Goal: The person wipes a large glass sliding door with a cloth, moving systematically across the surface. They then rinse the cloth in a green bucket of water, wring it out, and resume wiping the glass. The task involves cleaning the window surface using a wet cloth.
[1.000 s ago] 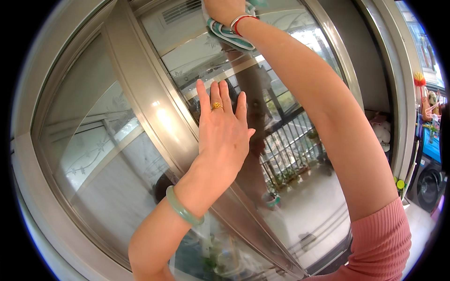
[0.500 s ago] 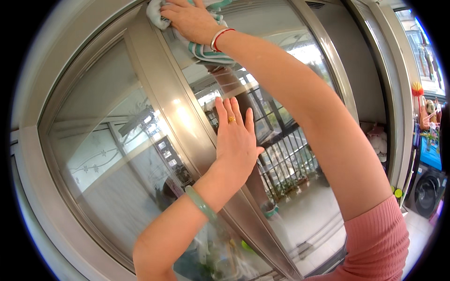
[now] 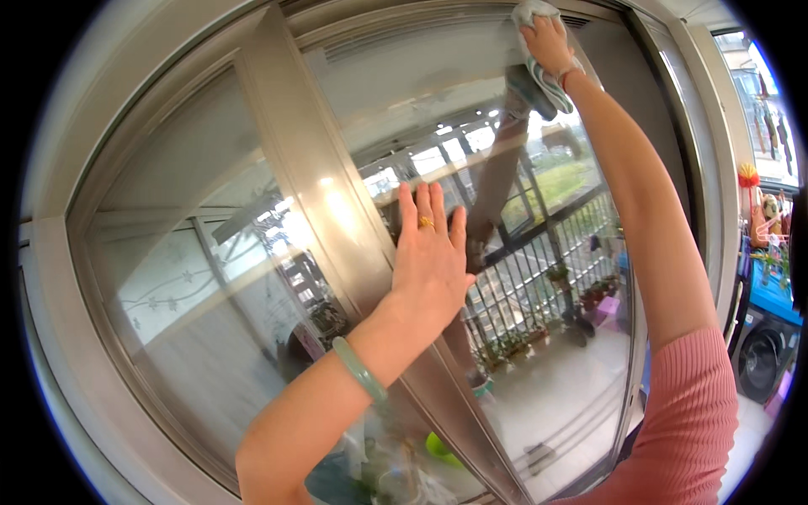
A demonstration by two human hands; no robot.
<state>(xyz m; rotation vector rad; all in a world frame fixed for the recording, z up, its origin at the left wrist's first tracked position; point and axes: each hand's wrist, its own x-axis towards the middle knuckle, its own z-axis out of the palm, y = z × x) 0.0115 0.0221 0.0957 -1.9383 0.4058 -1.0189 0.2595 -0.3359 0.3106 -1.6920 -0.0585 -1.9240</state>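
While the left hand lies spread, cloth sits beneath the right hand, grip unclear.

Bare left hand: raised mid-view, palm turned away, fingers pointing up and a little apart, thumb out to the right.
Left wrist: bent, the hand more upright than the forearm.
Left forearm: slanting up and rightward from a bent elbow.
Bare right hand: high near the upper edge, back showing, fingers curled in a grip.
Right forearm: stretched long, leaning up and leftward.
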